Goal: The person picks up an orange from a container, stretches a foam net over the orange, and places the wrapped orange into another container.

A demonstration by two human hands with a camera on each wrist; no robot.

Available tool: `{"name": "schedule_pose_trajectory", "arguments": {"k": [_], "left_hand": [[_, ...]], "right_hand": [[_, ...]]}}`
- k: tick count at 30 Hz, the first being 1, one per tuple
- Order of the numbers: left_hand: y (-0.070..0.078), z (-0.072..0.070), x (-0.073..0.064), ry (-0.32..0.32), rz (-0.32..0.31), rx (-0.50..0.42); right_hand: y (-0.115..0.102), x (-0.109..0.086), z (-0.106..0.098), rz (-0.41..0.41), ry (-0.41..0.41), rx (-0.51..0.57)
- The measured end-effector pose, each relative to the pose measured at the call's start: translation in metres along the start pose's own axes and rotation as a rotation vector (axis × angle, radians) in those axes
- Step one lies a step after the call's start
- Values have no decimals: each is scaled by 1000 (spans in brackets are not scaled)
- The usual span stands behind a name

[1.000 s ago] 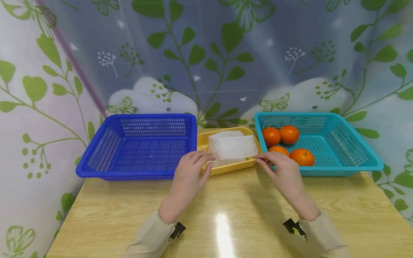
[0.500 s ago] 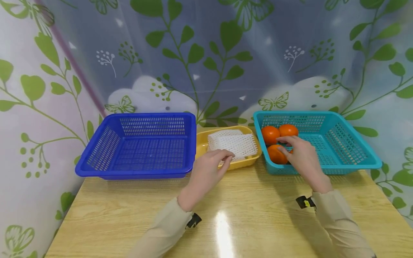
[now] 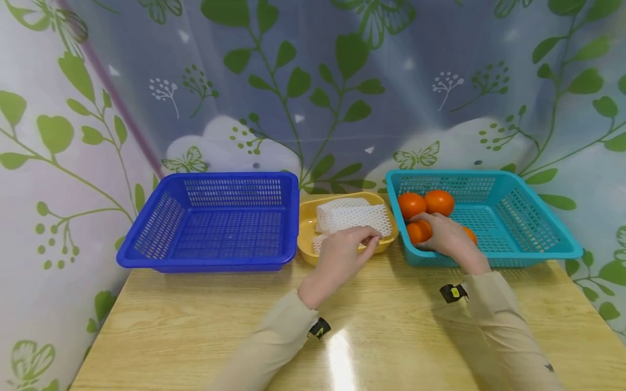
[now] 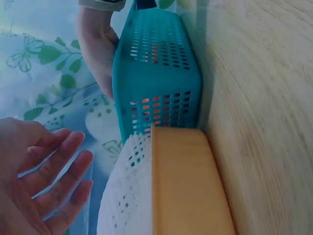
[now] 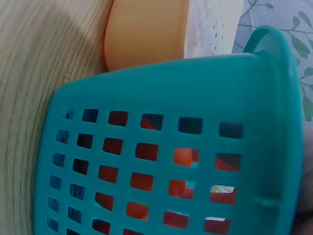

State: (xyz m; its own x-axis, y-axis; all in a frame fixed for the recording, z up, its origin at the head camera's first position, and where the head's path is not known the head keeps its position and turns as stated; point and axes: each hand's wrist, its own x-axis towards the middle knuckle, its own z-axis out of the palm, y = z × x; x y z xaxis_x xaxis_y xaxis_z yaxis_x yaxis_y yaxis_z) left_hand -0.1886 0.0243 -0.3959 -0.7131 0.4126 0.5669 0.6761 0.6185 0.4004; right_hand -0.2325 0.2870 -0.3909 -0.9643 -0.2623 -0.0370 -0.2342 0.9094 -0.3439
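Note:
In the head view my right hand [image 3: 449,234] reaches into the teal basket [image 3: 528,244]. Its fingers and thumb curl round an orange [image 3: 418,232] at the basket's front left. Another orange [image 3: 470,235] is partly hidden behind that hand, and two more oranges [image 3: 439,202] lie behind it. Over the front edge of the yellow tray [image 3: 306,244] hovers my left hand [image 3: 342,258], fingers loosely bent and nothing in them; the left wrist view shows these fingers [image 4: 63,183] apart. White foam fruit nets [image 3: 354,216] lie in the tray.
A blue basket [image 3: 220,264] stands left of the yellow tray, and the teal one is close on its right. All three rest on a wooden table [image 3: 195,326], with a leaf-patterned curtain [image 3: 342,108] behind them.
My right hand has left the tray's right end, entered the teal basket and taken hold of an orange. My left hand has moved right along the tray's front, away from the net it touched.

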Motion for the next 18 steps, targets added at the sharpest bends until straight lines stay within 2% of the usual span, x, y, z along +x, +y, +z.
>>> {"name": "schedule_pose_trajectory", "arguments": {"k": [4, 7, 18], "left_hand": [[1, 6, 1, -50, -38, 5], [1, 8, 2, -74, -50, 4], [2, 12, 5, -83, -55, -8]], "right_hand": [[0, 3, 2, -4, -5, 3], [2, 3, 1, 25, 16, 3], [1, -24, -17, 109, 189, 69]]}}
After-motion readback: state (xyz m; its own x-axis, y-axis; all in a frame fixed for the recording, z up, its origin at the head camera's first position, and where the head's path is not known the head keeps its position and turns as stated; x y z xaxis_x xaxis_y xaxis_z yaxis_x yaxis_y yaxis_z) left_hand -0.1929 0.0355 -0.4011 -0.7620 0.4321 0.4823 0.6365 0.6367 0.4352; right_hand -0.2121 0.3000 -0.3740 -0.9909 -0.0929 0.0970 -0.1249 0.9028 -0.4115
